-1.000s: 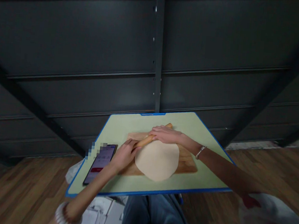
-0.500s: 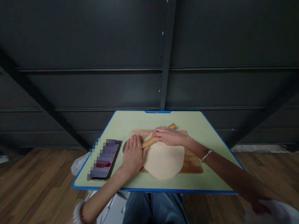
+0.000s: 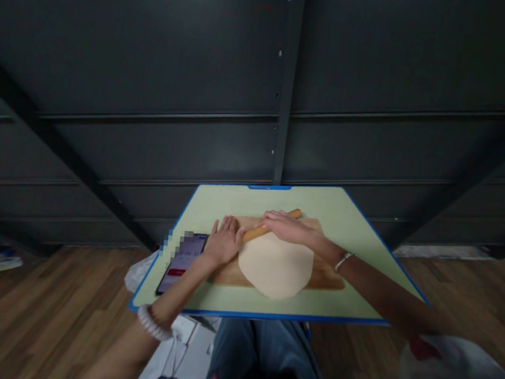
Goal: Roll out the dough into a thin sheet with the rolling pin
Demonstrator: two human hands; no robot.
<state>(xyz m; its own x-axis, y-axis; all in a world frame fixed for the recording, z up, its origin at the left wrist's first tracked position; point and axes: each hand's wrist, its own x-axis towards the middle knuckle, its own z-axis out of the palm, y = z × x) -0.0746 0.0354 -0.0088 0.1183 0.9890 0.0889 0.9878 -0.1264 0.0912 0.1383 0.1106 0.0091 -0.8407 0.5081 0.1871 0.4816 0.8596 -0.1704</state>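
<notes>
A pale, rounded sheet of dough lies on a wooden board, its near edge hanging past the board. Across its far part lies a wooden rolling pin, slanting up to the right. My left hand rests flat over the pin's left end with fingers stretched forward, hiding that end. My right hand is curled over the pin right of its middle, and the pin's right tip sticks out beyond the fingers.
A pale green table with a blue rim carries the board. Left of the board lies a phone, partly behind my left forearm. A dark panelled wall stands close behind the table. My legs are beneath its near edge.
The pin's left end has rolled away from me, so the pin slants less. My left hand has moved forward with it, and its forearm now covers part of the phone. The view has shifted slightly.
</notes>
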